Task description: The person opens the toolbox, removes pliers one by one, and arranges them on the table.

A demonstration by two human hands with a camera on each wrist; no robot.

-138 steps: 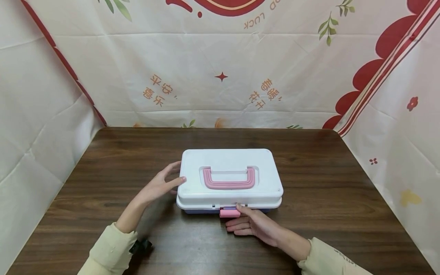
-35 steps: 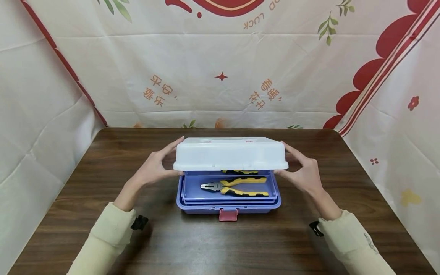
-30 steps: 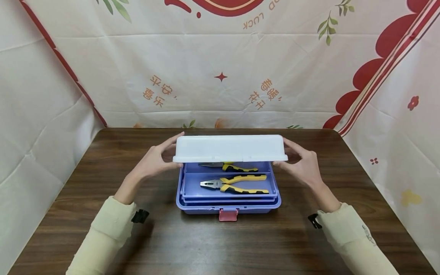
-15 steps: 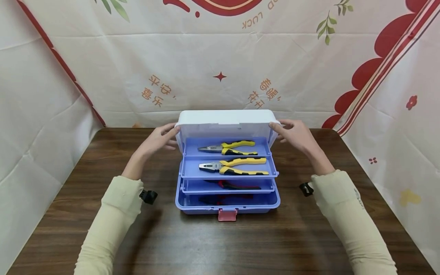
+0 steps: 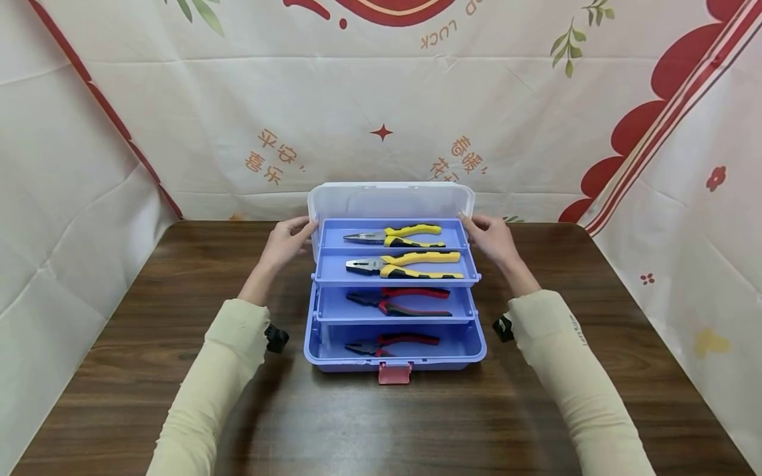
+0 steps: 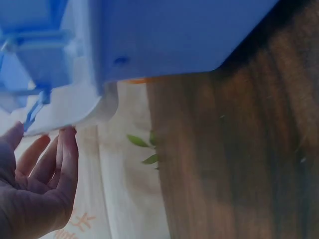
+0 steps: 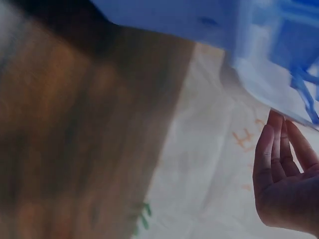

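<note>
Lid between both hands

I work somewhere screened off, booth-like: printed cloth hangs at ten, twelve and two o'clock round my table.

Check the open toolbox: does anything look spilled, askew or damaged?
Nothing stands out: yellow pliers and red pliers lie inside the toolbox, its trays look level, and the left hand and right hand hold the lid.

Left hand pinches edge of white lid. Above fingers: blue box. Right: cloth; farther right: table.
</note>
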